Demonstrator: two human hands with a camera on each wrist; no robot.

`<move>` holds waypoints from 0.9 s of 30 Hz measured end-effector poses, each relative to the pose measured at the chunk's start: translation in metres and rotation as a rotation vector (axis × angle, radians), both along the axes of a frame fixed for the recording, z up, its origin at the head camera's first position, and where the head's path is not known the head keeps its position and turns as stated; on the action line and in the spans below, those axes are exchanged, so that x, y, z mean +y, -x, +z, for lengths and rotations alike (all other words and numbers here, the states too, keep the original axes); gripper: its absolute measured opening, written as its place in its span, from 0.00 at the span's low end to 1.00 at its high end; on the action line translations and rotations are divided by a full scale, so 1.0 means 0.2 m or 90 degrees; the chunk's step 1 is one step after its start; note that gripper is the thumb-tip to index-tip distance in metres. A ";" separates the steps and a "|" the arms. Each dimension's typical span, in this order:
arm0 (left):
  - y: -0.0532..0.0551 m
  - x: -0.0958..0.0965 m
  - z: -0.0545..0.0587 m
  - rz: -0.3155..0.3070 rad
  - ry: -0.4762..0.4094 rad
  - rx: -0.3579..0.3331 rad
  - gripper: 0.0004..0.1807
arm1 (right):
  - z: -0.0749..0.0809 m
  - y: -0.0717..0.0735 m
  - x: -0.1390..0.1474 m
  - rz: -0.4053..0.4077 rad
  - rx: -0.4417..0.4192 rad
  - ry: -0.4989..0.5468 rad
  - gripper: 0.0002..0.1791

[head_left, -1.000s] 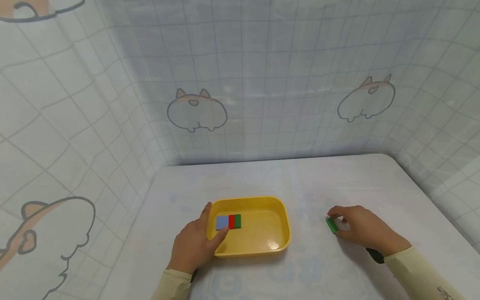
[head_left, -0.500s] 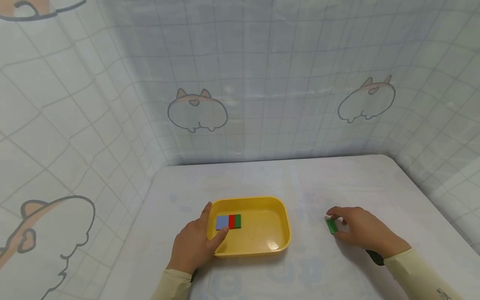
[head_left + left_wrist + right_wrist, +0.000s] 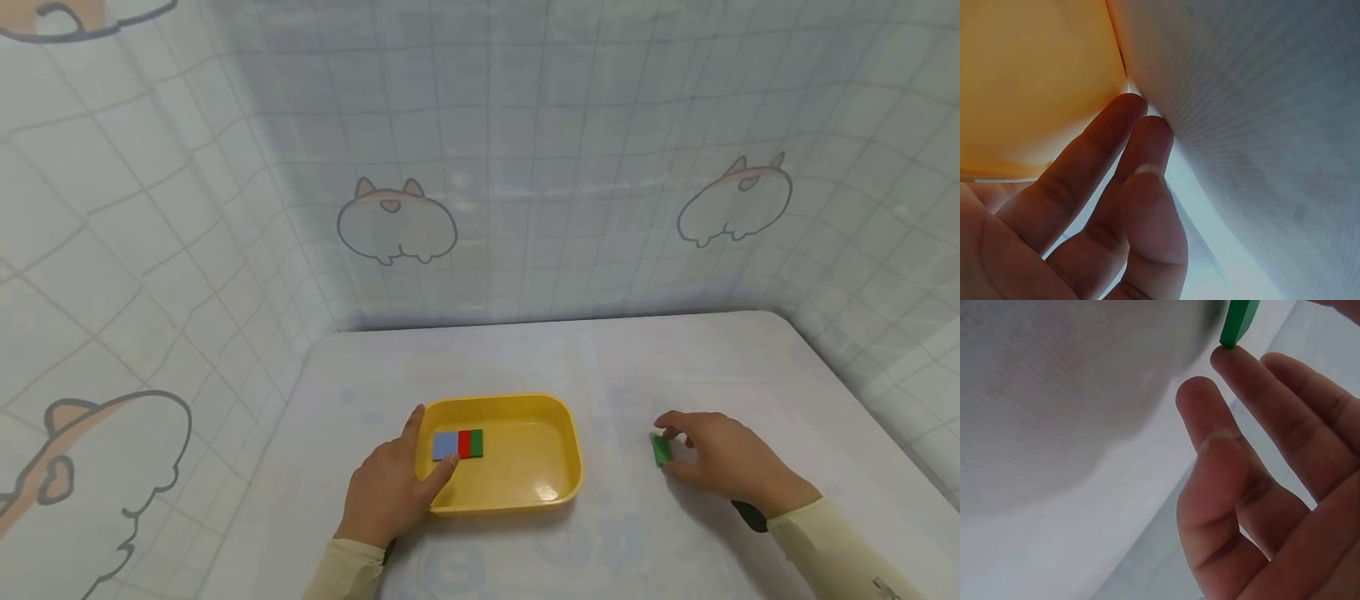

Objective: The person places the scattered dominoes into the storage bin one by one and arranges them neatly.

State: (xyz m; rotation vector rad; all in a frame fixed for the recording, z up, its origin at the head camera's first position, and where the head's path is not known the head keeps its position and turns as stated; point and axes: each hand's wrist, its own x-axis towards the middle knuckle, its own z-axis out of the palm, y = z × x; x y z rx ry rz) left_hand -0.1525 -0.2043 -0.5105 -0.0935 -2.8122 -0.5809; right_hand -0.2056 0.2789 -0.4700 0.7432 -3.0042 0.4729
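Note:
My left hand (image 3: 386,487) grips the left end of a yellow plastic tray (image 3: 525,479), its thumb reaching over the rim. In the left wrist view, curled fingers (image 3: 1100,144) lie beside the tray wall. A light-blue tile (image 3: 445,446), a narrow red tile (image 3: 464,444) and a narrow green tile (image 3: 476,443) sit in a row at the tray's left. Off to the right, close over the table, my right hand (image 3: 716,454) pinches another small green tile (image 3: 661,450) between thumb and finger. A fingertip meets the tile's lower end in the right wrist view; the tile's upper part is cut off.
The white-covered table (image 3: 615,358) has faint printed marks. A pale grid-patterned curtain (image 3: 570,208) with cartoon animal drawings rises behind it and on both sides. Bare tabletop lies between the tray and the right hand.
The green tile in my right hand has turned slightly and shifted a little left, with small finger movement. The left hand and the tray stay as they were.

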 end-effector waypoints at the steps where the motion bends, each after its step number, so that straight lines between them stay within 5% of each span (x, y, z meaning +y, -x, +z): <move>1: 0.00 0.00 0.00 0.001 0.000 -0.001 0.54 | 0.00 0.00 0.00 0.005 0.005 0.000 0.27; 27: 0.00 0.01 0.01 0.004 -0.010 -0.012 0.54 | 0.13 0.09 -0.16 0.025 0.078 -0.019 0.27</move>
